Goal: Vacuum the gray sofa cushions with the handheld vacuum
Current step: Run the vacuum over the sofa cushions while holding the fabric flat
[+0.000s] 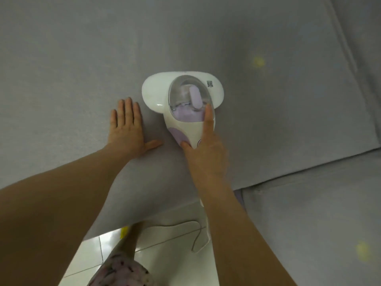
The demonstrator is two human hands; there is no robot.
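The handheld vacuum (153, 91) sits near the middle of a broad gray sofa cushion (72, 58), its wide white head flat against the fabric and its narrower body running back toward the person. It is white with lilac panels. A clear dust cup (179, 87) on top shows a lilac part inside, and a small code sticker (209, 83) is stuck just right of the cup.

The right hand (206, 157) grips the rear handle of the vacuum. Its index finger (208, 120) lies straight along the top, with the tip on the rim of the dust cup, and its thumb (186, 145) presses the left side of the handle. The other fingers are hidden behind the body.

The left hand (127, 131) holds nothing. It lies palm down on the cushion just left of the vacuum head, with the fingers straight and close together and the thumb spread out toward the handle, apart from it.

A second gray cushion (309, 213) adjoins the first at lower right, with a seam between them. A white cord (196, 234) trails from under the right forearm down over the pale tiled floor (175, 261). At the bottom edge are the person's leg and a piece of patterned clothing (123, 271).
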